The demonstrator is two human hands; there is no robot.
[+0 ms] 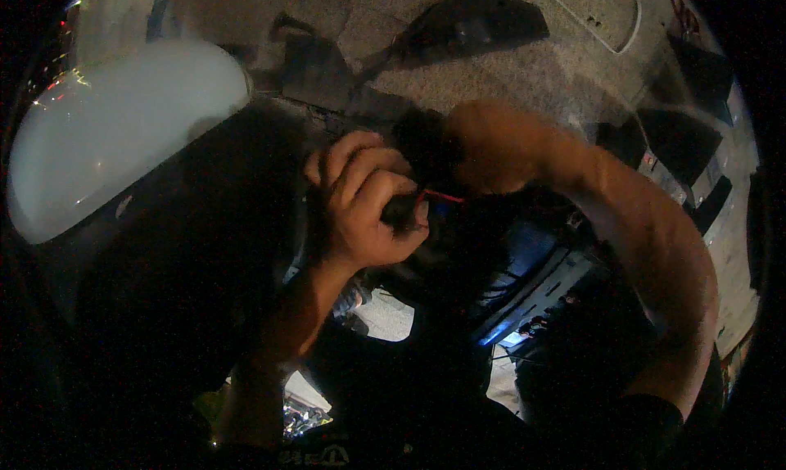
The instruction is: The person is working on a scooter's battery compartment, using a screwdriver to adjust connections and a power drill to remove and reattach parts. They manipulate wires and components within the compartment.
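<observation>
My left hand (364,200) is closed, its fingers curled and its thumb pressed toward the index finger. A thin red strand (444,196), wire-like, runs from this pinch toward the right. Something dark fills the curl of the fingers, too dim to name. Beyond and to the right, my right hand (495,146) bends inward with its fingers folded. Its fingertips and whatever they grip are lost in shadow. A dark mass lies between and below both hands, its shape unclear.
To the left, a white rounded panel (131,134) borders a large dark surface. A slotted bar with a bluish sheen (532,286) lies below my right forearm. Several dark flat pieces (679,146) lie at the right. Speckled floor (573,77) spreads beyond, with dark shadows on it.
</observation>
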